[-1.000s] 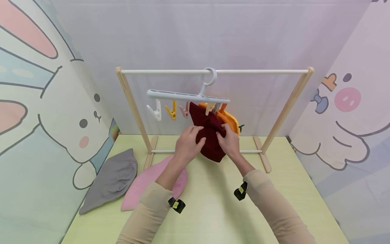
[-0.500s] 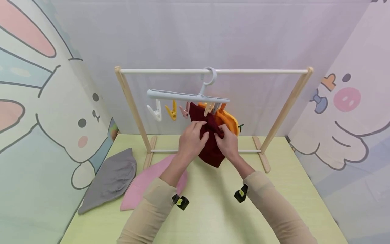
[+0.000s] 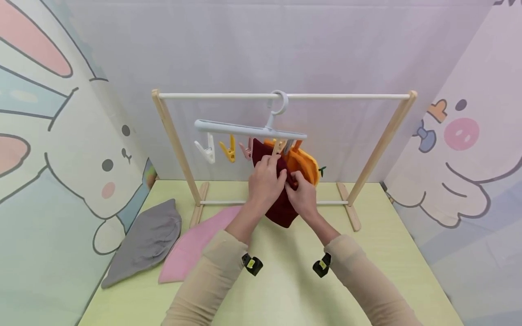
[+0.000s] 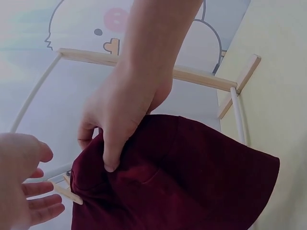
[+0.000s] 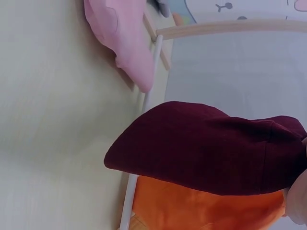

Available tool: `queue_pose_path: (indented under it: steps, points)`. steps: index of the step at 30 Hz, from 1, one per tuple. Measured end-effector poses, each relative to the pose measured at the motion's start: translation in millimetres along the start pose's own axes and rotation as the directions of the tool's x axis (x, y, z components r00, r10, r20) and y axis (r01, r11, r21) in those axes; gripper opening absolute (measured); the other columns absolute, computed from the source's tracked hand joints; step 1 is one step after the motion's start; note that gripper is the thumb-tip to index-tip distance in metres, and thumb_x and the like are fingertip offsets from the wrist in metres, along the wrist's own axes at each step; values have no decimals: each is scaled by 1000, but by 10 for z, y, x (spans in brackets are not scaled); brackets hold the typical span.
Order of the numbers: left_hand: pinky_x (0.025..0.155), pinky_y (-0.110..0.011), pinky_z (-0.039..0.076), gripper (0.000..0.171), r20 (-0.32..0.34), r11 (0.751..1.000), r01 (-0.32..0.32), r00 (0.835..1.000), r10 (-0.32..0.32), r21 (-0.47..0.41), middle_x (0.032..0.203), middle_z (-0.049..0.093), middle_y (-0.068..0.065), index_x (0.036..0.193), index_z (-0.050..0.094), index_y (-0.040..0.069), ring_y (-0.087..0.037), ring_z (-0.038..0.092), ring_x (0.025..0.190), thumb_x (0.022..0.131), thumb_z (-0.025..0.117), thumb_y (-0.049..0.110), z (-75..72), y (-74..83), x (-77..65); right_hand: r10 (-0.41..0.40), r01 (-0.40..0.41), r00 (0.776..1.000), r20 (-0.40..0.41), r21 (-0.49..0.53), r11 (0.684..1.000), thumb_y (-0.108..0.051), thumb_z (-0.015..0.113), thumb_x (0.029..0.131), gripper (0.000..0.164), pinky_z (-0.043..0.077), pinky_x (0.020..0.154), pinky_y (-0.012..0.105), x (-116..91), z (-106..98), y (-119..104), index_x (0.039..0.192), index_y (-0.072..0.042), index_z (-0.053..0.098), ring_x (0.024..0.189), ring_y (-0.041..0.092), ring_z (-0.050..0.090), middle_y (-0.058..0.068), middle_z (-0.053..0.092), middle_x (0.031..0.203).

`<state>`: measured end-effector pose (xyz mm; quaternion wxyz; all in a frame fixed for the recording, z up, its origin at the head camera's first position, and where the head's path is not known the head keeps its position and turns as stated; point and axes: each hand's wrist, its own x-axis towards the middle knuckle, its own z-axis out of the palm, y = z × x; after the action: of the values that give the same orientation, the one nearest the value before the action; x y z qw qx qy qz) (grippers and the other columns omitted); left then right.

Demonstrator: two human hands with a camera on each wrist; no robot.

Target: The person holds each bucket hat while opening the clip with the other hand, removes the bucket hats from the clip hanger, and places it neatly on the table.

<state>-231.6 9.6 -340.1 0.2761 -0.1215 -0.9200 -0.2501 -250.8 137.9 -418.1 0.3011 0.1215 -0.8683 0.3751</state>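
Note:
A maroon bucket hat hangs in front of the rack, its brim flaring downward. My right hand pinches its folded cloth between thumb and fingers, also plain in the left wrist view. My left hand reaches over the hat's upper part, fingertips at a beige clothespin. In the left wrist view this left hand has its fingers apart, right beside the clothespin's arm. Behind the maroon hat, an orange hat with a green stem hangs at an orange clothespin.
A pale grey-blue hanger hooks over the white rod of a wooden-sided rack. White, yellow and pink clothespins dangle at its left. Grey and pink hats lie on the table.
My left hand has left the maroon hat's side, moving up and right to the beige clothespin. My right hand keeps its pinch, and the hat has sunk slightly.

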Motion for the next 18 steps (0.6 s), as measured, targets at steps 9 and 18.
queue_pose_path:
  steps: [9, 18]
  points:
    - [68, -35, 54, 43, -24, 996, 48, 999, -46, 76, 110, 58, -11, 121, 55, 8, -24, 59, 85, 85, 63, 29, 49, 62, 114, -10, 10, 1000, -15, 11, 1000, -13, 70, 80, 17, 52, 66, 35, -83, 15, -28, 91, -7, 58, 70, 22, 63, 9, 65, 79]
    - [69, -35, 54, 40, -52, 987, 53, 998, -46, 148, 105, 59, -12, 115, 55, 6, -26, 59, 82, 84, 65, 29, 90, 69, 227, -28, 28, 1000, -2, 22, 999, -13, 70, 79, 17, 52, 67, 33, -140, 18, -51, 91, -10, 57, 72, 20, 63, 6, 65, 80]
